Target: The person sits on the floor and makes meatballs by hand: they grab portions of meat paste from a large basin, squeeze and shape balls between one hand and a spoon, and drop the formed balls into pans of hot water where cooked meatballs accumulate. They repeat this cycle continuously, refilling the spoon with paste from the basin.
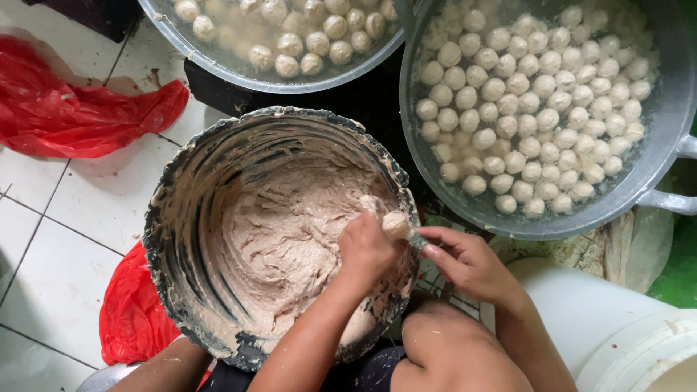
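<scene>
Down at the rim of a big dark bucket [168,239] smeared with pale paste, the left hand [365,249] is curled into a fist, squeezing a ball of meat paste [396,223] up out of the top of the grip, so the ball sits between thumb and forefinger at the bucket's right edge. Just beside it, the right hand [470,263] is partly closed, its fingers pinched on a small spoon [417,239] whose tip touches the underside of the ball; only a short gleam of metal shows, the rest being hidden by the fingers. Inside the bucket lies a thick mass of beige paste [279,243], heaped on the lower right and scraped thin on the left wall. Above right stands a wide grey metal pot [664,123] with 2 side handles, full of water and many pale round meatballs [537,101] floating close together. At the top edge sits a second basin [218,62], also holding meatballs in cloudy water. On the white tiled floor [58,247] lie 2 red plastic bags, one crumpled at upper left [65,109], one tucked under the bucket's lower left [134,312]. A white plastic pail [595,319] stands at the lower right, near the person's bare knee [450,348].
</scene>
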`<move>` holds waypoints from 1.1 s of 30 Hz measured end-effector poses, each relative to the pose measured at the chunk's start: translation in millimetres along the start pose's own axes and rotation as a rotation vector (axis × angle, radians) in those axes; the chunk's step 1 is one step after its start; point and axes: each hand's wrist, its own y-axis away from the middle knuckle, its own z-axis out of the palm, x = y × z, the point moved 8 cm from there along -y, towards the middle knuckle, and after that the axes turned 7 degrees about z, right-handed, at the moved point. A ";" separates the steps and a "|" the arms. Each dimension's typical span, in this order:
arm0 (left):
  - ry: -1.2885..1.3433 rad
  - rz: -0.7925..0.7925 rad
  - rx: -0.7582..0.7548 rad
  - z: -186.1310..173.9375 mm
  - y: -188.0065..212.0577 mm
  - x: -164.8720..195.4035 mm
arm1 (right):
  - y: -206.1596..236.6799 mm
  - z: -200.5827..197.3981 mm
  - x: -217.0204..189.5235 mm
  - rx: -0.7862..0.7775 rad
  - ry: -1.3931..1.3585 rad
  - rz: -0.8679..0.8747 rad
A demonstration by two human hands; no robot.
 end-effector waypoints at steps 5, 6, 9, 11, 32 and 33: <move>-0.096 -0.367 0.018 -19.7 1.9 -82.1 | 12.2 -53.1 -14.4 0.338 0.169 -0.150; -0.208 -0.262 0.175 -33.1 -3.3 -85.8 | 15.3 -67.4 -10.7 0.451 0.217 -0.078; -0.300 -0.007 0.465 -38.1 -1.6 -82.1 | 28.9 -97.2 -18.7 0.730 0.383 -0.085; -0.058 0.076 0.440 -28.4 -7.1 -80.0 | 37.5 -105.5 -30.6 0.872 0.535 -0.166; 0.196 0.593 0.516 -28.2 15.0 37.0 | 22.3 -1.6 -49.5 0.222 0.238 -0.425; 0.177 0.578 0.475 -25.5 12.5 37.0 | 18.3 1.2 -44.5 0.160 0.171 -0.348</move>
